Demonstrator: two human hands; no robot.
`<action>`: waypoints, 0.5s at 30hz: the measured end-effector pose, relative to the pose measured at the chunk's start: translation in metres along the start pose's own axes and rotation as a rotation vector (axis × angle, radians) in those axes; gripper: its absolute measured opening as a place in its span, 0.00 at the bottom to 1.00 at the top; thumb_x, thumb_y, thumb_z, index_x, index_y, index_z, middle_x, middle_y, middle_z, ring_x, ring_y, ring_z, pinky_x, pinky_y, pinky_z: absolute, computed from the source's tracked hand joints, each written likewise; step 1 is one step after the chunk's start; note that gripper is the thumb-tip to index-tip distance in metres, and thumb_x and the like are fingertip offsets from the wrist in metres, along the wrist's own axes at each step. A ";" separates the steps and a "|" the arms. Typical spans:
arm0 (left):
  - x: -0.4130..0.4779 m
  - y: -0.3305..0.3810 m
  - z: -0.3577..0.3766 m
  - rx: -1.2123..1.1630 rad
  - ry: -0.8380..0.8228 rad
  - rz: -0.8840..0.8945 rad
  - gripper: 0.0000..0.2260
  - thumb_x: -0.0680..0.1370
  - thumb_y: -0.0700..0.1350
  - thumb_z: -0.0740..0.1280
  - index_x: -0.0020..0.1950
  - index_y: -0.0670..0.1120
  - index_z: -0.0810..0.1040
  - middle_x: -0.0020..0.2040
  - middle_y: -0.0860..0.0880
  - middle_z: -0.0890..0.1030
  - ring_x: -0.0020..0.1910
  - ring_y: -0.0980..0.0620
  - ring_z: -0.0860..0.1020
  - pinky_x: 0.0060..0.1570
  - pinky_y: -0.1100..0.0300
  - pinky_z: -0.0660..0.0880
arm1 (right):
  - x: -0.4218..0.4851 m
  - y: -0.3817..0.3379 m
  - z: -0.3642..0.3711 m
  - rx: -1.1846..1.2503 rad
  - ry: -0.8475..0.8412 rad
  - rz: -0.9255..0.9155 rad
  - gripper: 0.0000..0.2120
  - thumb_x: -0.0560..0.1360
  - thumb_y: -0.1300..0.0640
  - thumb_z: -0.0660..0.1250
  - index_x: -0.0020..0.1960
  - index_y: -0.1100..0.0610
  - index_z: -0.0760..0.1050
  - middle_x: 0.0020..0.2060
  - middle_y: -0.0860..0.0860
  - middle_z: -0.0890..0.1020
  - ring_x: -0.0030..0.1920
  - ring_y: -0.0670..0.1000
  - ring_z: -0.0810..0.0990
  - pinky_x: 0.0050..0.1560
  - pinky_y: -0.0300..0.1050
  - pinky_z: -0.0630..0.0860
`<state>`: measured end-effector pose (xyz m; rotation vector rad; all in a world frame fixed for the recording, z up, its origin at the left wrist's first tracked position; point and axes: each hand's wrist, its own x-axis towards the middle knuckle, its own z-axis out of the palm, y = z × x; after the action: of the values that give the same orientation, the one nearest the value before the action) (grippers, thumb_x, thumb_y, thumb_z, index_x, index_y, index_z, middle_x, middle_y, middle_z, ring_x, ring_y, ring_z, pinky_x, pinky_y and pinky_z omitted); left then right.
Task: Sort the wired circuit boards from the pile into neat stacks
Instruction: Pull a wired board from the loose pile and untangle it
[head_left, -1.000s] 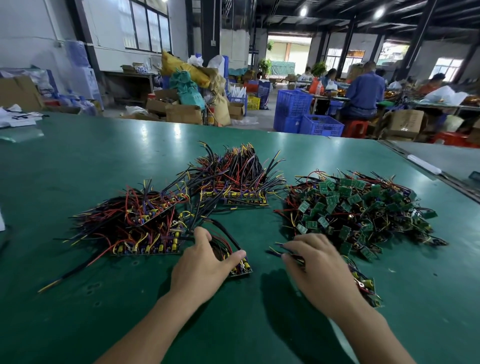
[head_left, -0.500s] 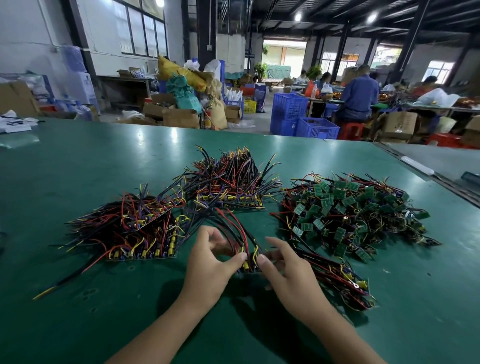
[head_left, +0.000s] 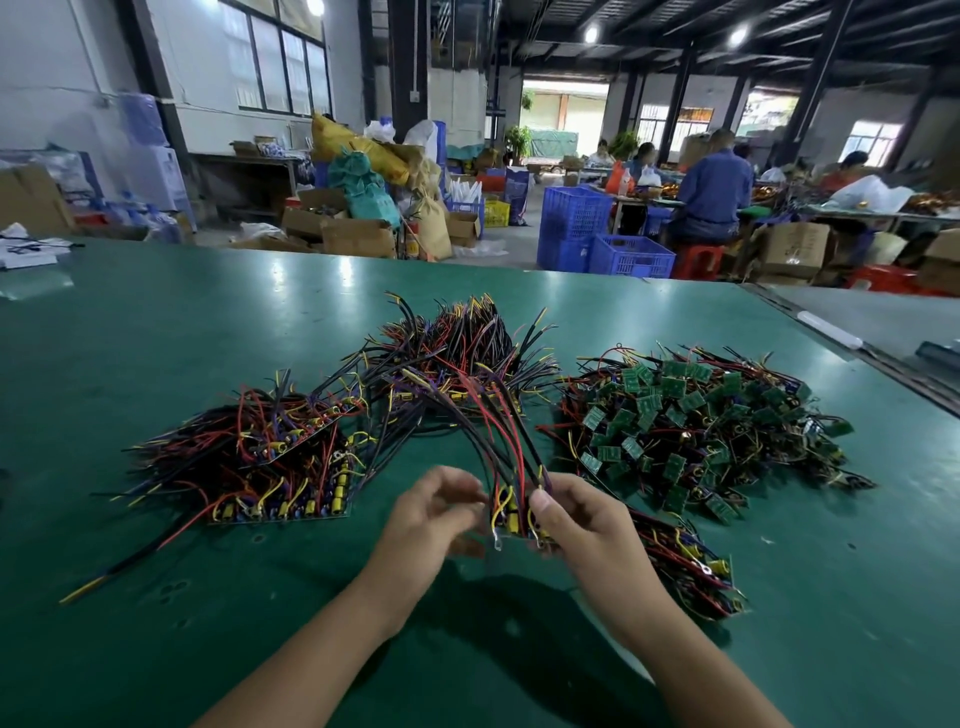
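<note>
1. Now the held wired board (head_left: 511, 519) hangs just above the desk (head_left: 156, 338), at the near middle, between both hands.
2. Right hand (head_left: 587, 525): the thumb lies on the near face and the fingers (head_left: 569, 491) curl behind, pinching the board's right end.
3. Left hand (head_left: 431, 514): the fingers are curled at the board's left end but motion-blurred. Cannot tell whether they pinch it or only touch it.
4. The board's wires (head_left: 483, 415) arch up and away from the person, so the long run of the piece points straight ahead. The tips reach in among the wires of the far stack (head_left: 457, 358). Cannot tell whether they are snagged. The board's own long edge is mostly hidden by fingers.
5. Key relation: the far stack lies dead ahead of both hands. The left stack (head_left: 249, 462) lies to the left and a little beyond, nearer the left hand, with its boards flat and their wires fanning away.
6. The pile (head_left: 701, 431) of small green boards sits to the right, apart from the hands. A loose tangle (head_left: 691, 566) lies just beside the right wrist.
7. Judgement: a sorting placement is under way. Either stack seems reachable. The trailing wires probably need to be drawn free before the board can be laid down.
</note>
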<state>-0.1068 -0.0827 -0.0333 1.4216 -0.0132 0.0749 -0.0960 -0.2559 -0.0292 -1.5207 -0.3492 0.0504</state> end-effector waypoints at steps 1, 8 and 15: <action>-0.001 -0.001 0.001 0.003 -0.062 -0.038 0.09 0.78 0.32 0.61 0.50 0.43 0.78 0.46 0.42 0.82 0.41 0.49 0.81 0.36 0.56 0.78 | 0.000 0.001 0.000 0.026 0.007 0.008 0.12 0.72 0.48 0.69 0.50 0.55 0.81 0.36 0.50 0.80 0.37 0.46 0.76 0.37 0.39 0.75; -0.002 0.001 0.002 -0.137 -0.198 -0.098 0.10 0.68 0.39 0.65 0.44 0.44 0.85 0.44 0.41 0.84 0.43 0.46 0.81 0.38 0.56 0.78 | -0.001 0.002 -0.006 -0.097 -0.008 -0.038 0.13 0.70 0.49 0.72 0.48 0.58 0.83 0.34 0.52 0.82 0.33 0.46 0.76 0.36 0.38 0.74; -0.005 0.000 0.001 -0.092 -0.247 -0.109 0.14 0.71 0.40 0.75 0.55 0.39 0.81 0.55 0.38 0.83 0.53 0.41 0.81 0.49 0.52 0.80 | -0.001 0.004 -0.006 -0.135 0.018 -0.048 0.11 0.69 0.50 0.73 0.47 0.55 0.84 0.33 0.51 0.81 0.33 0.46 0.76 0.35 0.38 0.74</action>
<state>-0.1114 -0.0840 -0.0330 1.3301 -0.1411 -0.1891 -0.0943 -0.2618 -0.0336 -1.6441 -0.3806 -0.0252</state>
